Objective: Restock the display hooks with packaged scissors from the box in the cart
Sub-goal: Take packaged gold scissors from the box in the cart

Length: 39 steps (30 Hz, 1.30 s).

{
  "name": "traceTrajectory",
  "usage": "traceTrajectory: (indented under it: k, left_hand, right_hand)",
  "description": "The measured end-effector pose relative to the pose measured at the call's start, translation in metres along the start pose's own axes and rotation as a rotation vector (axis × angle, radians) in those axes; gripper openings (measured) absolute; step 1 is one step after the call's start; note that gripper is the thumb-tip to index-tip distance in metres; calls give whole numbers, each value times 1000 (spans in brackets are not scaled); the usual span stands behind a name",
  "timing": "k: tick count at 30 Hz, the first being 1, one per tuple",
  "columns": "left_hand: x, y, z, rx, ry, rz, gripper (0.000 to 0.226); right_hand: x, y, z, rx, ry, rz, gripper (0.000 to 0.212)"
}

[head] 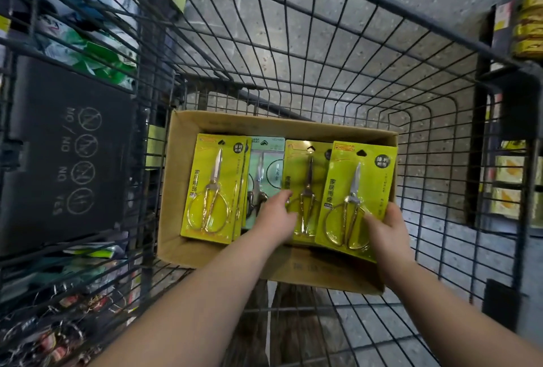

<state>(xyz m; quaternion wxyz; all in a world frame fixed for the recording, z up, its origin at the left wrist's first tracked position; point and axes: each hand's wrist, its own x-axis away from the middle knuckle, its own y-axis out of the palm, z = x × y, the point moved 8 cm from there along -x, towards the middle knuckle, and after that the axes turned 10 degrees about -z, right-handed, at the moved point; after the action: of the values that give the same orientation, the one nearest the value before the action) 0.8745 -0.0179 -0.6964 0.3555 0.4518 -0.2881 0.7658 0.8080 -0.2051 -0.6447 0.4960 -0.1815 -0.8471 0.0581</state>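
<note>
An open cardboard box point(188, 128) sits inside the wire cart point(323, 52). It holds several packaged scissors on yellow cards and one on a pale green card point(264, 158). A yellow stack point(214, 187) lies at the box's left. My right hand point(388, 228) grips the lower edge of a yellow scissors pack point(357, 190), tilted up at the box's right side. My left hand point(276, 216) reaches into the middle of the box, fingers on the left edge of another yellow pack point(307, 187) and over the green one.
The cart's black fold-down seat flap point(67, 155) with NO/YES symbols stands at the left. Behind it hang packaged goods on display racks point(88, 52). Shelves with yellow items point(526, 23) stand at the right. Concrete floor shows through the cart's wires.
</note>
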Motion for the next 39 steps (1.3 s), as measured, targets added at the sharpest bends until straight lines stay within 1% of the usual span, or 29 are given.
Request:
traceTrajectory:
  k: [3, 10, 16, 22, 24, 26, 29, 30, 32, 34, 35, 38, 39]
  left_hand:
    - [-12, 21, 6, 8, -63, -84, 70]
    - [-30, 31, 5, 58, -172, -3, 80]
    - [-28, 26, 10, 80, -154, 118, 64]
    - [-28, 15, 9, 145, -152, 214, 66]
    - [-29, 14, 10, 188, -146, 209, 67]
    - [-31, 12, 10, 181, -151, 203, 65]
    - [-31, 10, 13, 101, -139, 178, 52]
    - [-30, 12, 12, 79, -138, 160, 47]
    - [-29, 15, 10, 76, -137, 126, 39]
    - [-26, 19, 7, 154, -115, 98, 38]
    - [-24, 21, 6, 198, -103, 93, 38]
    - [-13, 18, 5, 317, -87, 105, 42]
    - [-9, 15, 4, 343, -80, 127, 41]
  right_hand:
    - [-3, 4, 5, -6, -4, -8, 20]
    - [-4, 10, 21, -32, -16, 28, 19]
    - [-4, 10, 39, -14, 0, 24, 18]
    - [-4, 12, 45, -30, 14, -1, 16]
    - [-4, 12, 44, -14, 5, -6, 15]
    - [-4, 11, 44, 1, 7, -10, 13]
    - [-5, 13, 47, 23, 35, -27, 14]
    - [-5, 13, 48, 27, 44, -29, 17]
    - [-6, 15, 49, 28, 68, -29, 31]
    - [-5, 16, 49, 3, 87, -38, 37]
    - [-5, 16, 50, -24, 94, -44, 36]
    - [-2, 14, 44, -104, 100, -60, 20]
    - [-1, 13, 41, -113, 102, -60, 20]
